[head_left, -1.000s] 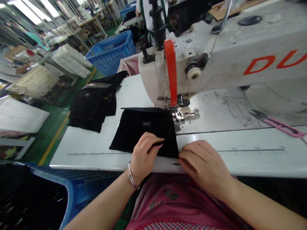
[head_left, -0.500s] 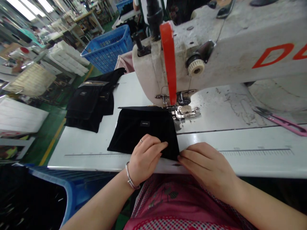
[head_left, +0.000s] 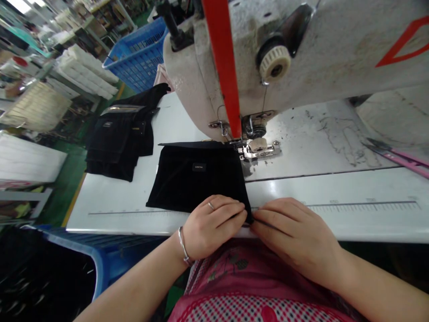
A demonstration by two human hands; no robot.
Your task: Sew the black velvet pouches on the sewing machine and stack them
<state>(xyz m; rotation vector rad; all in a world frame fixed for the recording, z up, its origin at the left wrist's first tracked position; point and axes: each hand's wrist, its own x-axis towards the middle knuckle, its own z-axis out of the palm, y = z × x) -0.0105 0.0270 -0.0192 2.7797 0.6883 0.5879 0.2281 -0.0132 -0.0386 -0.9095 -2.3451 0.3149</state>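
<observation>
- Currently, black fabric piece (head_left: 197, 185) is lying at eight o'clock from presser foot (head_left: 263, 150).
- Right hand (head_left: 295, 237) is pinching its four-thirty corner.
- Left hand (head_left: 212, 226) is touching near edge, five o'clock; grip unclear.

On worktable (head_left: 110, 197), a cloth piece (head_left: 191, 183) lies L of ctr, its far R corner at the presser foot (head_left: 259, 150) of sewing machine (head_left: 301, 53), w/ person's L hand (head_left: 214, 226) on its near edge toward R & R hand (head_left: 295, 237) at its near R corner. A pile of cloth pcs (head_left: 112, 141) sits farther L on same tabletop; scissors (head_left: 402, 163) lie well R of the foot. Off the table, near crate (head_left: 110, 264) stands at near L, far crate (head_left: 134, 58) beyond the pile.
</observation>
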